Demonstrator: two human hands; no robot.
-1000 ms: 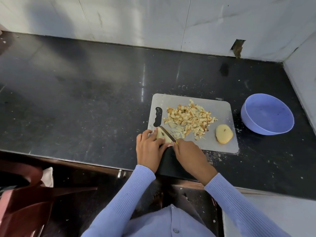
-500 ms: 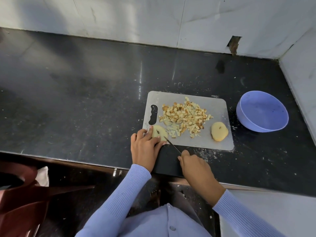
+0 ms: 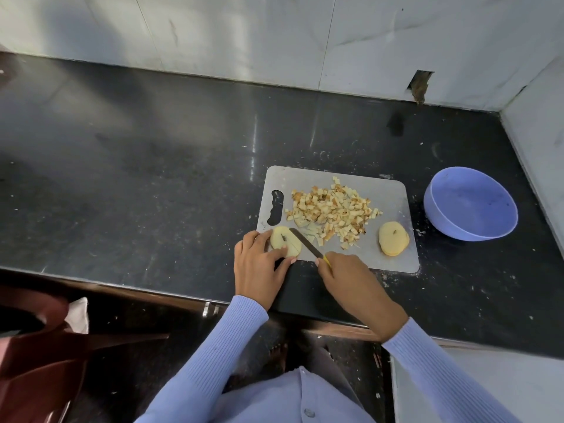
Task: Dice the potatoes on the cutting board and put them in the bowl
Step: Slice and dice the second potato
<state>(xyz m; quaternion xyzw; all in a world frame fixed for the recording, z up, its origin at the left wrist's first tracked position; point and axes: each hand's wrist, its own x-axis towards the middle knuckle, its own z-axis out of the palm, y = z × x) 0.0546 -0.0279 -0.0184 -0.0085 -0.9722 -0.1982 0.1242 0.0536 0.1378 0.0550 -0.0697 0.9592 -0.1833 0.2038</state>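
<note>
A grey cutting board (image 3: 393, 193) lies on the black counter. A heap of diced potato (image 3: 332, 210) covers its middle. At the board's near left corner, my left hand (image 3: 259, 264) pinches a stack of potato slices (image 3: 282, 241) between fingers and thumb. My right hand (image 3: 348, 277) grips the yellow handle of a knife (image 3: 305, 243), whose dark blade lies across the right edge of those slices. Another stack of round potato slices (image 3: 393, 242) sits at the board's near right. The light blue bowl (image 3: 471, 203) stands right of the board and holds nothing I can see.
The black counter (image 3: 152, 178) stretches left and back to white tiled walls; a side wall (image 3: 537, 141) closes in just right of the bowl. A dark red plastic chair (image 3: 36, 355) stands below the counter's front edge at lower left. Crumbs speckle the counter near the board.
The knife was drawn back toward me off the slices, then came forward again; its blade now rests on the stack's right side. My left hand stayed on the slices.
</note>
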